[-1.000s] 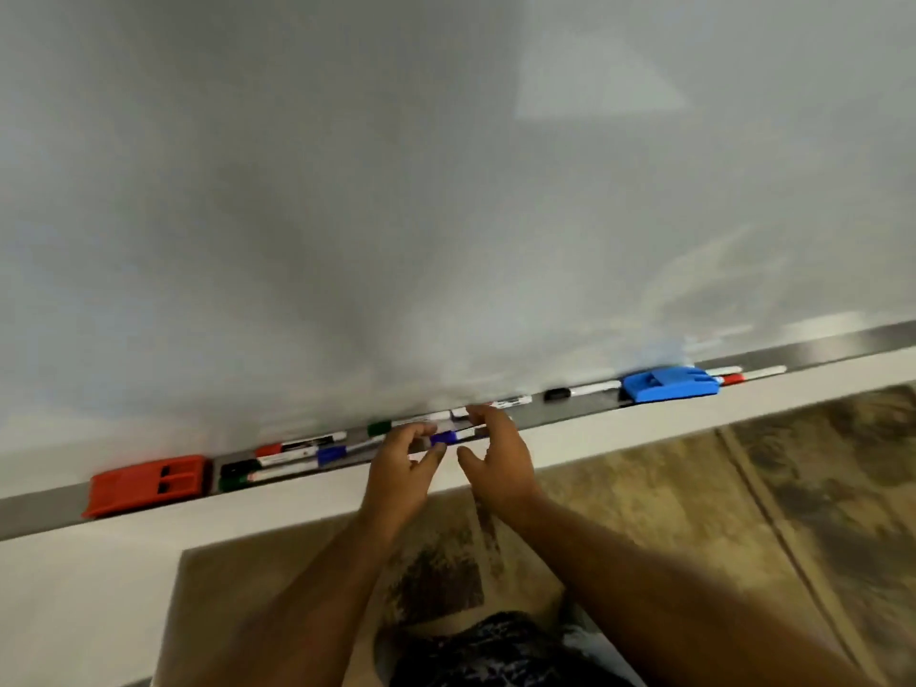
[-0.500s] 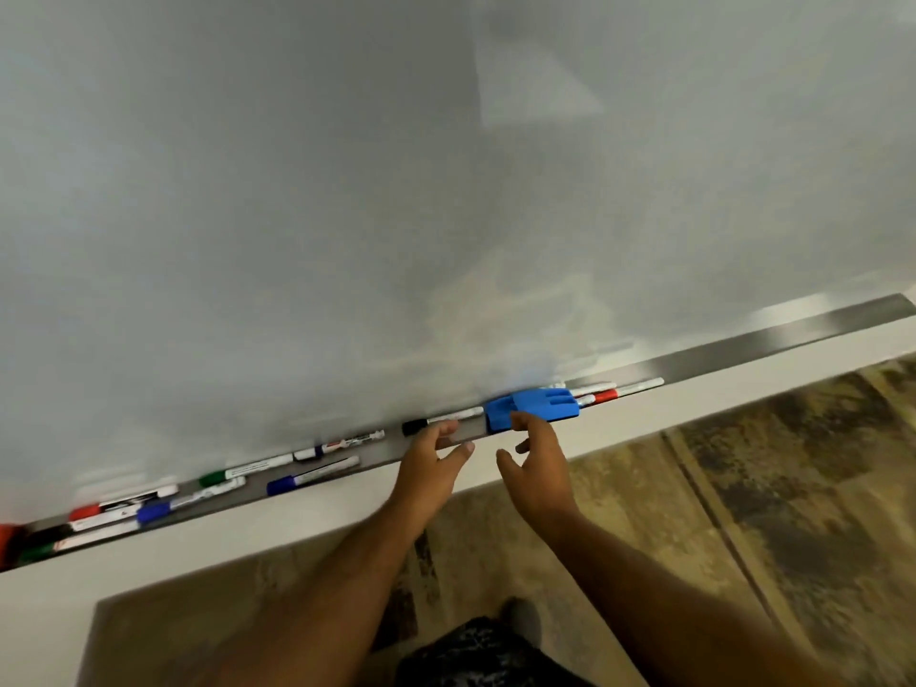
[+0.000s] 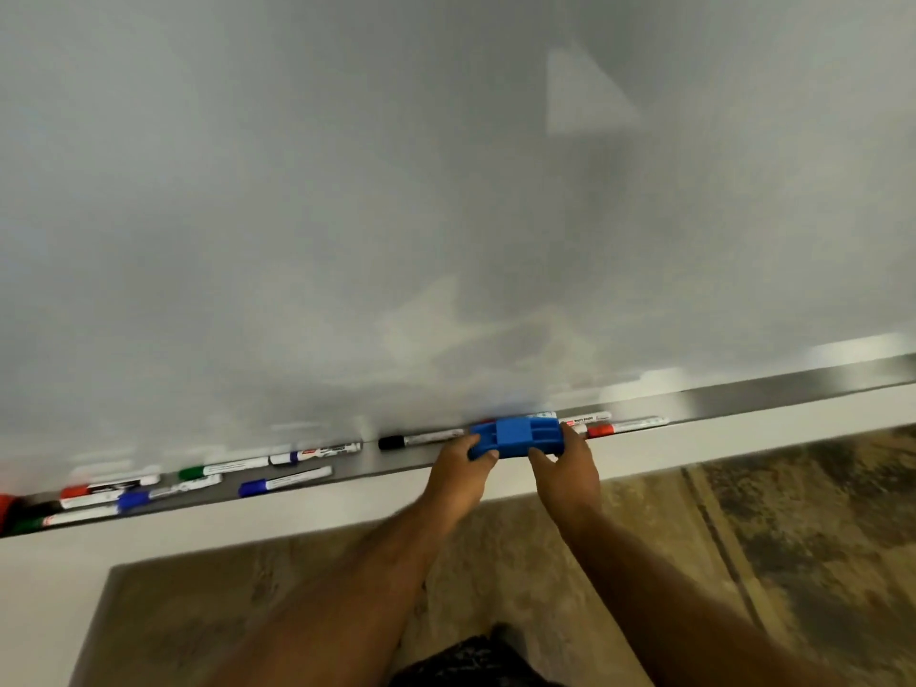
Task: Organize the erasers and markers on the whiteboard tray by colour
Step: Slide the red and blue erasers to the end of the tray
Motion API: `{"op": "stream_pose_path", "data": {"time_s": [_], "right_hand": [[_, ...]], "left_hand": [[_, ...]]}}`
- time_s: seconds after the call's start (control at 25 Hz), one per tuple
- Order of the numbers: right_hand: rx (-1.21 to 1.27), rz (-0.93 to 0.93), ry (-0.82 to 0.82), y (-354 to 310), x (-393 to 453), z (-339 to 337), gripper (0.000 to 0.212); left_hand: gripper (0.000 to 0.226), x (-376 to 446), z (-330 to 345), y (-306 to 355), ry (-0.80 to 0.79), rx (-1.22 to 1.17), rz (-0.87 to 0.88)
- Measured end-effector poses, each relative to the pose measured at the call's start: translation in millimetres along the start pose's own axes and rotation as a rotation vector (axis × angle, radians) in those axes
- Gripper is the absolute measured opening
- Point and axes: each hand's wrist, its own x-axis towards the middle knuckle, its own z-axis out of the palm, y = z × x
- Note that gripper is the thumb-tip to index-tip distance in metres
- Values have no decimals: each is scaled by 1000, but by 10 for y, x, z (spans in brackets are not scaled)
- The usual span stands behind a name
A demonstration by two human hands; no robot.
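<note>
A blue eraser (image 3: 515, 436) lies on the metal tray (image 3: 793, 396) below the whiteboard. My left hand (image 3: 458, 471) grips its left end and my right hand (image 3: 565, 466) grips its right end. Left of it lies a black-capped marker (image 3: 421, 440). Right of it lie a red marker (image 3: 627, 427) and a white-barrelled marker (image 3: 587, 420). Further left are a blue marker (image 3: 285, 484), a green marker (image 3: 218, 471), a purple-capped marker (image 3: 317, 454), and a cluster of red, blue and green markers (image 3: 99, 495). A sliver of the red eraser (image 3: 5, 508) shows at the left edge.
The whiteboard (image 3: 446, 190) fills the upper frame. A white ledge (image 3: 694, 443) runs under the tray. Below is patterned brown floor (image 3: 793, 562). The tray to the right of the red marker holds nothing.
Both hands have moved right along the tray and closed on the two ends of the blue eraser. The view has shifted right, so the red eraser is almost out of frame.
</note>
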Motion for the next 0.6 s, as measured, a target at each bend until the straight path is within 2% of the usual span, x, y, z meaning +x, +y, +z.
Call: {"op": "stream_pose_path", "data": {"time_s": [0.24,0.4,0.6], "right_hand": [[204,32,29,52,-241,192,36],[282,62,-97,-122,-420,565,18],[213,61,-228,-411,-853,1147,21]], "left_hand": [[27,-182,-211,-270,216,-99,-4],[23,-388,-676,-516,371,-214,-33],[29,-642,-1340,-756,568,-415,-112]]}}
